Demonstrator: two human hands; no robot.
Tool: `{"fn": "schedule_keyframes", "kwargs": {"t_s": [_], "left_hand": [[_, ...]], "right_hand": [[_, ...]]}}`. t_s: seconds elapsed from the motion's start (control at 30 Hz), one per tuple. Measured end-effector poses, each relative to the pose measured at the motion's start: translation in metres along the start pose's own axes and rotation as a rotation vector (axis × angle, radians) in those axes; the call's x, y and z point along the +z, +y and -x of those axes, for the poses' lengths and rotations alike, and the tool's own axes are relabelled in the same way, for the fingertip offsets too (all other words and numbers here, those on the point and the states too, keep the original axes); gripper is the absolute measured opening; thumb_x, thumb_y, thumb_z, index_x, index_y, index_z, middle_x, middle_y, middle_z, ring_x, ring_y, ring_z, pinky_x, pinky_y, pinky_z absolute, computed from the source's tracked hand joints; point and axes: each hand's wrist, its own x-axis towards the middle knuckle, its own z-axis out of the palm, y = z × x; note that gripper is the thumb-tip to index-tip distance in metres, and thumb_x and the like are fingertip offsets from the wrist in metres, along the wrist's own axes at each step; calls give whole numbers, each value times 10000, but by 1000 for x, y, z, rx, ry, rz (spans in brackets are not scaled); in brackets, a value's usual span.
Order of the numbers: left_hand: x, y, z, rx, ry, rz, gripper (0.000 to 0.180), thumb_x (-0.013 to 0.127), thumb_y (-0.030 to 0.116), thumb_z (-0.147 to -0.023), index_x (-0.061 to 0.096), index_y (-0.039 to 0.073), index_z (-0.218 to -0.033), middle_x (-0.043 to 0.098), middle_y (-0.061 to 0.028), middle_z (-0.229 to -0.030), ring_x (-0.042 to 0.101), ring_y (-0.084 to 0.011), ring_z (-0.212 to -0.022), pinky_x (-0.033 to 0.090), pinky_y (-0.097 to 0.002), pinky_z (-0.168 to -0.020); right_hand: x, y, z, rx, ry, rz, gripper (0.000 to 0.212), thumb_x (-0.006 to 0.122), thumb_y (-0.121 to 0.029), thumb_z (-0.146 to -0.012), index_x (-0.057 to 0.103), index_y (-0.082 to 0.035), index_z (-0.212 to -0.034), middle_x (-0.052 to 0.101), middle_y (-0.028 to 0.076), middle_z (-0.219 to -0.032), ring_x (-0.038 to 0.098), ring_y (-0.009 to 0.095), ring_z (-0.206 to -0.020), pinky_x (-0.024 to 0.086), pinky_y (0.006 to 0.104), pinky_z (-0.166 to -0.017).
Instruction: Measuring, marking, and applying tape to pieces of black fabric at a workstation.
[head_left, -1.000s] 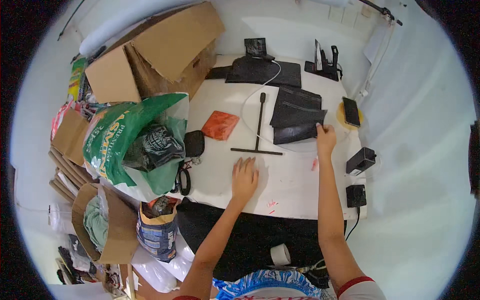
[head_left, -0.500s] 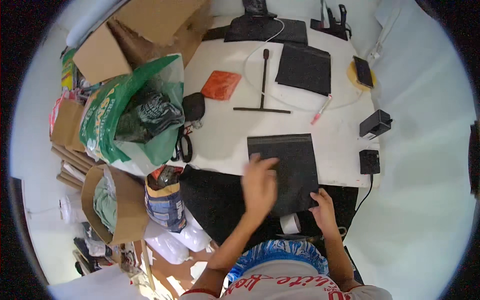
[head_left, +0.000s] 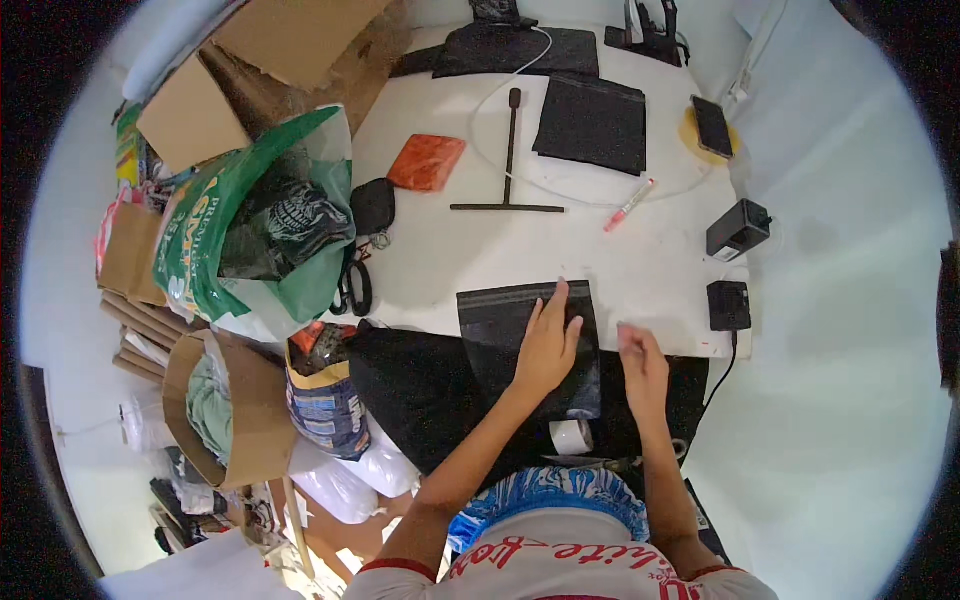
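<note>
A flat black plastic bag (head_left: 482, 335) with a band along its far end lies over the near edge of the white table, partly on black cloth. My left hand (head_left: 546, 348) rests on it, open, with fingers stretched toward the bag's far edge. Just beyond the bag's right side is my right hand (head_left: 645, 375), its fingers loosely extended and holding nothing. Below the bag's near end sits a roll of white tape or labels (head_left: 571, 437), close to my lap.
Farther back are a black T-shaped rod (head_left: 511, 150), a stack of black bags (head_left: 592, 125), a red-white marker (head_left: 628, 205) and an orange packet (head_left: 427, 163). Scissors (head_left: 358, 285) lie by a green-white sack (head_left: 210, 240). Black adapters (head_left: 729, 305) and a phone (head_left: 711, 126) line the right.
My right hand has let go of the bag's near right corner and moved up beside it. My left hand has settled flat on the bag, which has shifted left.
</note>
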Motion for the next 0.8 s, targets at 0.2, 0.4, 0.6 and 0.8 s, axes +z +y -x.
{"fn": "schedule_keyframes", "kwargs": {"t_s": [0.2,0.4,0.6,0.8], "left_hand": [[2,2,-7,-73,60,190,551,384,225,-964,183,-32,-1408,424,-243,-1329,418,-365,-1229,260,-428,-1063],[3,-5,-15,-125,150,390,403,447,194,-943,426,-15,-1286,520,-207,-1232,481,-340,-1164,287,-415,-1025],[-6,2,-22,-9,184,-15,228,580,205,-867,637,108,-1066,639,-52,-1034,548,-226,-1006,324,-373,-888],[-10,10,-29,12,199,-66,174,638,215,-820,688,143,-970,666,-5,-942,541,-188,-917,315,-340,-854]], "right_hand": [[28,0,-52,359,-189,-267,270,610,-156,-840,592,27,-1037,619,46,-863,562,114,-736,448,242,-650],[33,9,-78,360,-419,-333,243,650,-161,-795,641,40,-930,617,37,-744,524,88,-652,406,233,-557],[33,16,-74,384,-390,-421,140,619,-106,-834,659,1,-915,563,-33,-690,470,36,-618,344,190,-530],[32,26,-67,182,-378,-412,111,610,-87,-851,652,2,-903,566,-46,-713,457,24,-634,337,176,-548]]}}
